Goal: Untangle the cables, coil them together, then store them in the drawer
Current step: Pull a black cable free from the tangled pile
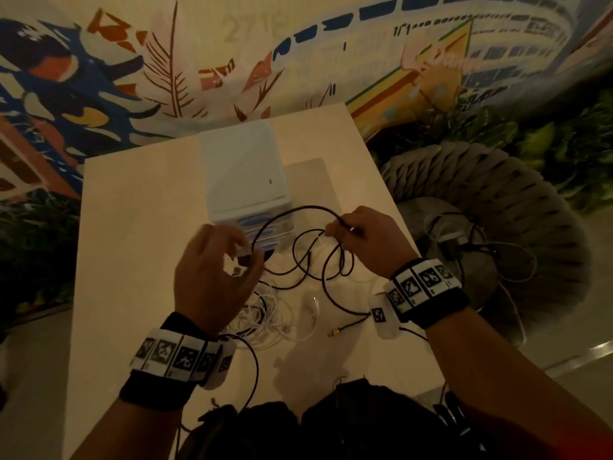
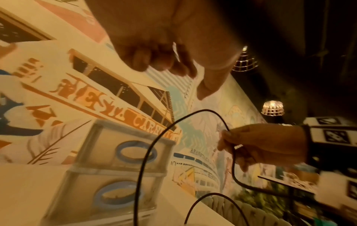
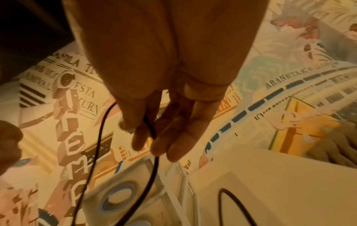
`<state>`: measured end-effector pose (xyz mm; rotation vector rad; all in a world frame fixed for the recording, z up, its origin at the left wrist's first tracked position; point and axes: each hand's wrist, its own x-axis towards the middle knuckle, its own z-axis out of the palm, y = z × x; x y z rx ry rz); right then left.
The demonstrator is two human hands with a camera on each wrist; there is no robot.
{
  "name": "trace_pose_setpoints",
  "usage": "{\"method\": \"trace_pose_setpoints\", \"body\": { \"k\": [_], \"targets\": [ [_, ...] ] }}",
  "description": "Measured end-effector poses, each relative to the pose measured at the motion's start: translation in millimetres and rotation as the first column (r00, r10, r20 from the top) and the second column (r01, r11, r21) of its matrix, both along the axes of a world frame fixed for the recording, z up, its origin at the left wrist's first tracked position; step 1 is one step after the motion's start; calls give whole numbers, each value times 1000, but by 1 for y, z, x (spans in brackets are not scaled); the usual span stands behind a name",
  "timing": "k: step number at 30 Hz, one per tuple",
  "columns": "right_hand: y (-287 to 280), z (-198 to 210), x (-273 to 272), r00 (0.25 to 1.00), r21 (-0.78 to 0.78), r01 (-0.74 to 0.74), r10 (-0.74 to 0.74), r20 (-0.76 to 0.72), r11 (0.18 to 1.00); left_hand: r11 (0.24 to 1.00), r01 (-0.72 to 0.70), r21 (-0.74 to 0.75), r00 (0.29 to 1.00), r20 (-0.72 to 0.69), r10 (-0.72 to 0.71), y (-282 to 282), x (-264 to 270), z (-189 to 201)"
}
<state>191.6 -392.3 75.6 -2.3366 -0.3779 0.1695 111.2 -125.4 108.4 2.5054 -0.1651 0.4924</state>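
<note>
A long black cable loops over the white table in front of the drawer unit. My right hand pinches it between thumb and fingers and holds one arc up; the grip shows in the right wrist view and the left wrist view. My left hand hovers to the left with curled fingers that seem to pinch a small white and dark plug, which is blurred. A heap of thin white cables lies below the hands. The white drawer unit with blue handles stands shut.
A gold-tipped cable end lies near my right wrist. To the right of the table is a grey woven chair with more cables and a charger on its seat. A painted wall runs close behind the table. Something dark lies on my lap.
</note>
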Motion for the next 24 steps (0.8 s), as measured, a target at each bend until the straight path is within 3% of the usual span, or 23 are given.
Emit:
{"method": "trace_pose_setpoints", "body": {
  "k": [4,7,10,14,17,21,24],
  "targets": [
    [11,16,-3,992,65,-124,124,-4,990,960,266,88,922,-313,-226,-31,5,-3],
    [17,21,-10,993,113,-110,115,-35,987,968,252,0,874,-429,-227,-48,18,-13],
    [15,25,-18,985,345,-8,68,-161,939,969,240,-66,849,-469,-242,-50,28,-18],
    [14,20,-25,976,479,39,69,-206,877,936,345,-69,824,-456,-337,-55,32,-20],
    [13,12,-28,974,496,63,56,-222,866,922,387,-30,839,-402,-365,-57,30,-24],
    [10,0,-38,963,442,39,84,-256,896,951,300,-80,886,-345,-309,-55,31,-24],
    [16,-7,-53,879,342,-85,232,-417,936,952,206,-227,921,-283,-266,-51,30,-14]
  ]
}}
